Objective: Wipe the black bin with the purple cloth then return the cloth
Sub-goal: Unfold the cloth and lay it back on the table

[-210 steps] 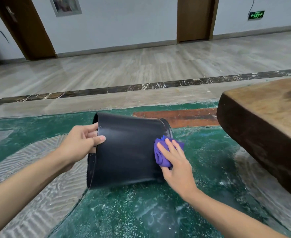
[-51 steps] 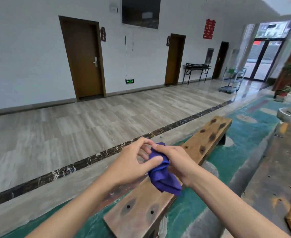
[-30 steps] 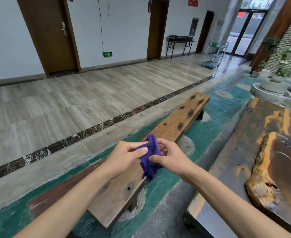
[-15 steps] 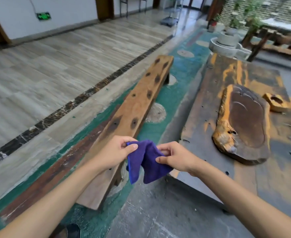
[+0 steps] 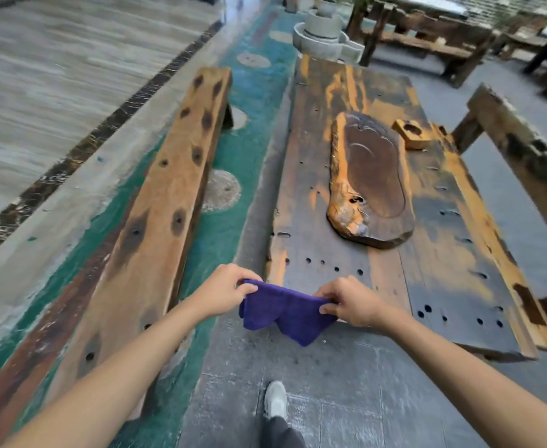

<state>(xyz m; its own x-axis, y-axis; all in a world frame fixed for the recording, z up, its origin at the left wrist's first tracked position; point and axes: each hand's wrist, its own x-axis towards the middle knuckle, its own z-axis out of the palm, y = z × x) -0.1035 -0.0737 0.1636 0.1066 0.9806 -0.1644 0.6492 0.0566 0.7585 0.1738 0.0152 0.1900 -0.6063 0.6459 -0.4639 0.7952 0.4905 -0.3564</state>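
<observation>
A: Obs. — purple cloth [image 5: 289, 313] held in the air, stretched between both hands above the grey floor [image 5: 346, 399], just short of the near end of the counter [image 5: 330, 260]. Top edge taut; two folded points hang slack below it. Black bin not in view

B: Grip state?

A: Left hand [image 5: 225, 291] pinches the cloth's left top corner, thumb over fingers, curled tight. Right hand [image 5: 351, 302] pinches the right top corner the same way. Nothing else held by either

B: Handling notes?

A: Judged light, soft, fully limp: it sags wherever unsupported. Not fragile, not slippery; the nap should hold against skin. Corner holds suit it, keeping the fabric flat for folding or laying down. A one-handed hold would let it bunch

B: Cloth relative to grip?

A: Spans the gap between the two hands, body hanging below the knuckles. Nearest counter edge lies just beyond the right hand

B: Stage?

A: Judgement: return phase. Wooden tea tray [image 5: 372, 179] sits mid-counter, well apart; long bench [image 5: 168, 189] to the left
</observation>
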